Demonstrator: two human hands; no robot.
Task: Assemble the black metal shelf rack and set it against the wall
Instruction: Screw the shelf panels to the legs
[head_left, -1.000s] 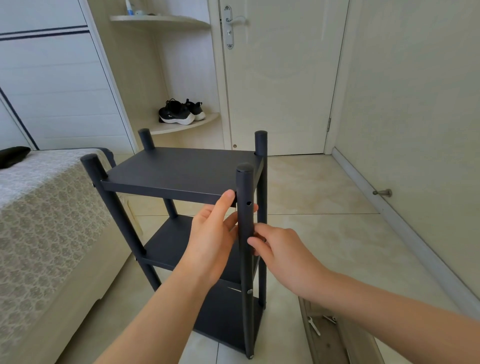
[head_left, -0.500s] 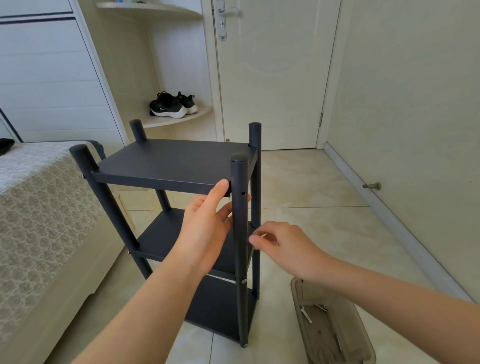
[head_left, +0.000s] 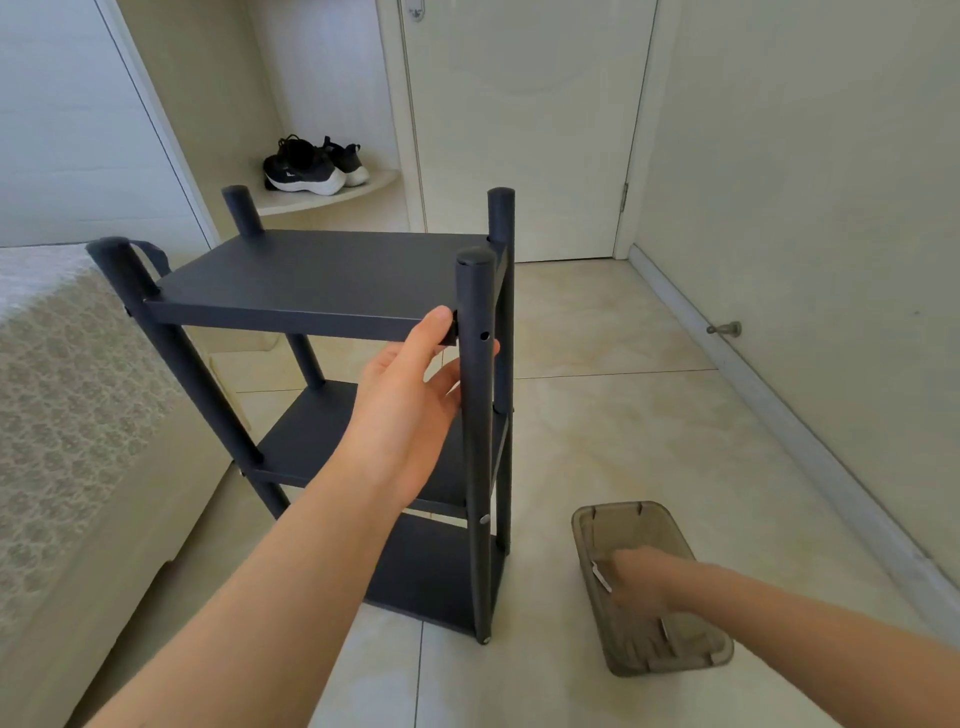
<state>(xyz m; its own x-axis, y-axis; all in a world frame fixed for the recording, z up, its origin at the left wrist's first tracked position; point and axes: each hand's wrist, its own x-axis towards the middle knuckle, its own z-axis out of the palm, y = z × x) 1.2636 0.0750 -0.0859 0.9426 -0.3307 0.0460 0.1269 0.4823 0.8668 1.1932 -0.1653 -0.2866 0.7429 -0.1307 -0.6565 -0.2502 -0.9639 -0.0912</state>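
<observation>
1. Bed (head_left: 62, 395) is lying along my left. Wall (head_left: 810, 171) is running along my right. Door (head_left: 524, 130) is standing shut ahead.
2. Rack (head_left: 322, 275) is standing upright on the tile floor, with three shelves between four posts. Its left side is sitting just beside the bed, and it is well apart from the wall.
3. Tray (head_left: 652, 508) is resting on the floor near the rack's right side.
4. Shoes (head_left: 306, 169) are sitting on a corner shelf behind the rack.
5. Left hand (head_left: 410, 405): I am gripping the near right post (head_left: 475, 447), fingers curling round it and thumb pressing the top shelf's front edge.
6. Right hand (head_left: 639, 582): I am reaching down into the tray. The hand is blurring, so I cannot tell whether it is holding anything. A pale metal piece (head_left: 601, 577) is showing at the fingertips.
7. Hole (head_left: 484, 335) is showing in the post, just beside my left thumb.
</observation>
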